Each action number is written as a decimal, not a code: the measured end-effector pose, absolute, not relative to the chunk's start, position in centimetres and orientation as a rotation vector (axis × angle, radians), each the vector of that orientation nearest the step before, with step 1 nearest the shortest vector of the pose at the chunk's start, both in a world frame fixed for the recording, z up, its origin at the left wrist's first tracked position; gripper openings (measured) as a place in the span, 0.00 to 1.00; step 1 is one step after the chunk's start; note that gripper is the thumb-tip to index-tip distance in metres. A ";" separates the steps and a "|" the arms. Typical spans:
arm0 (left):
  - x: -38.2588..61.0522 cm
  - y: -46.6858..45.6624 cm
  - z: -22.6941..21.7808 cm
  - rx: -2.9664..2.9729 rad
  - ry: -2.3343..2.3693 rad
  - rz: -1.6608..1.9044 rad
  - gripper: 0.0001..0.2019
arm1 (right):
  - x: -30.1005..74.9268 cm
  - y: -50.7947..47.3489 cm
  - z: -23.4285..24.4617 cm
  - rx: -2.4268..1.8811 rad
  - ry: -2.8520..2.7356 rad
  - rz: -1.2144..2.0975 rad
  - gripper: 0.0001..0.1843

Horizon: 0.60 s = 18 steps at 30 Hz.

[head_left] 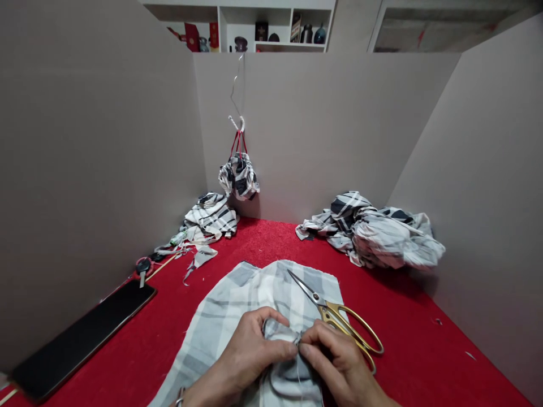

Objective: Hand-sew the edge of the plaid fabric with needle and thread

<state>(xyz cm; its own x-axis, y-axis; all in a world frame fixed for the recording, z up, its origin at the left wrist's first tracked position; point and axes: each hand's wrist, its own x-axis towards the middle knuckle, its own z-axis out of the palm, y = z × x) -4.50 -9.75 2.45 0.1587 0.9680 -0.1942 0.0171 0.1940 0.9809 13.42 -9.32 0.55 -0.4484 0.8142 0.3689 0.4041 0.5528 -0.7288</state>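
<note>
My left hand (261, 345) pinches a folded piece of grey-and-white plaid cloth (292, 376) between thumb and fingers. My right hand (335, 356) is closed at the gathered edge of the same cloth, fingertips pressed together there; whether a needle is among them is hidden. A thin white thread hangs down over the cloth from that spot. Beneath both hands a larger plaid cloth panel (229, 308) lies spread out. Gold-handled scissors (324, 308) rest on the panel, slightly spread, blades pointing away, with the right hand overlapping their handles.
A black phone (85, 339) and a key (143, 271) lie at left by the partition. Plaid scraps (210, 217) sit at the back left, a bigger cloth heap (377, 234) at the back right. A gathered plaid pouch (240, 178) hangs from a hook on the back wall. The tabletop (424, 345) is red.
</note>
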 end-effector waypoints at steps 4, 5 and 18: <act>-4.3 -9.9 2.7 1.103 1.209 0.910 0.12 | 13.4 -9.5 0.4 -1.061 -1.974 0.866 0.07; -4.2 -9.9 2.7 1.123 1.225 0.920 0.09 | 13.5 -9.6 0.3 -1.080 -1.944 0.897 0.10; -4.4 -9.8 2.4 1.174 1.176 0.912 0.06 | 13.7 -9.5 2.0 -0.948 -1.919 1.214 0.14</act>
<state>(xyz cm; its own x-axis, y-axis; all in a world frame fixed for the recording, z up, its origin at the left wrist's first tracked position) -4.38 -9.77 2.43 0.1870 0.9628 -0.1950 0.0512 0.1887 0.9807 13.74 -9.46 1.96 -0.5135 0.8444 0.1530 0.2234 0.3036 -0.9262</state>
